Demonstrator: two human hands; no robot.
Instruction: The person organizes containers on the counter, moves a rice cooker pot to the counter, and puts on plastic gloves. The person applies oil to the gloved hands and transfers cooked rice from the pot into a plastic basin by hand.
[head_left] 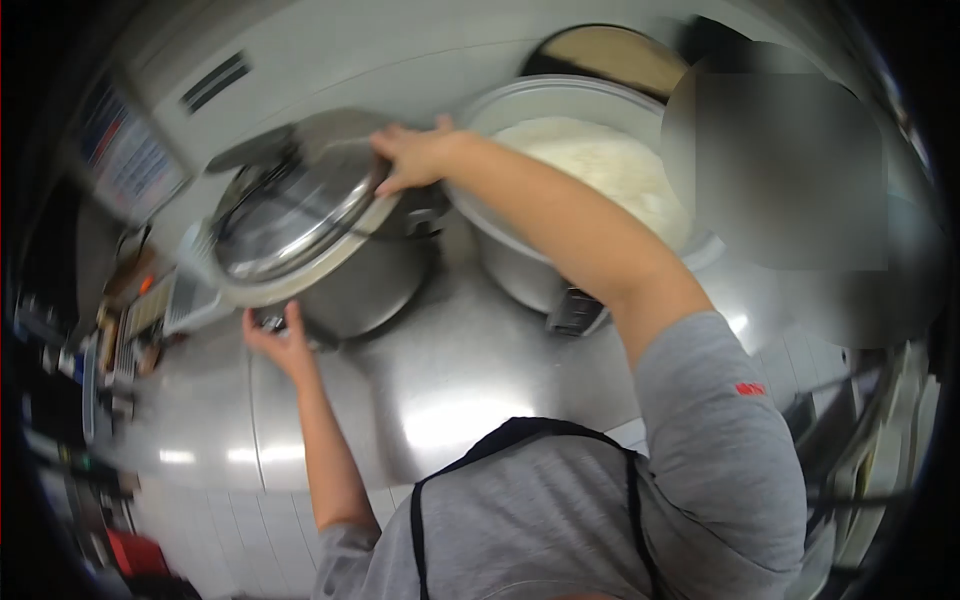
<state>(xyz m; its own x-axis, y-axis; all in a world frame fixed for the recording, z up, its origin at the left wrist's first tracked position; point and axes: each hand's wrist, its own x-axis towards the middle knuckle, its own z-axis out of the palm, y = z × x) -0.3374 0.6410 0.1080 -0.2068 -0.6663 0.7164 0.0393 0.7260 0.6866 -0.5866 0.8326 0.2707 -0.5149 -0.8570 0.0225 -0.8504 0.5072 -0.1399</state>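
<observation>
A large steel rice cooker (365,295) stands on the counter at left with its shiny domed lid (300,205) on top, blurred by motion. My left hand (278,345) is at the cooker's front, thumb and finger around a small dark latch or handle (270,323). My right hand (418,160) reaches across to the far right of the lid, fingers spread and touching its rim. Beneath my right forearm stands a second, lidless cooker (510,262), holding white rice (600,165). A dark control panel (577,312) is on its front.
Both cookers stand on a steel counter (480,385) against a pale wall (400,50). A round black-rimmed lid or pan (610,58) is behind the second cooker. A blurred round shape (790,170) is at right. White trays (190,295) and utensils lie at far left.
</observation>
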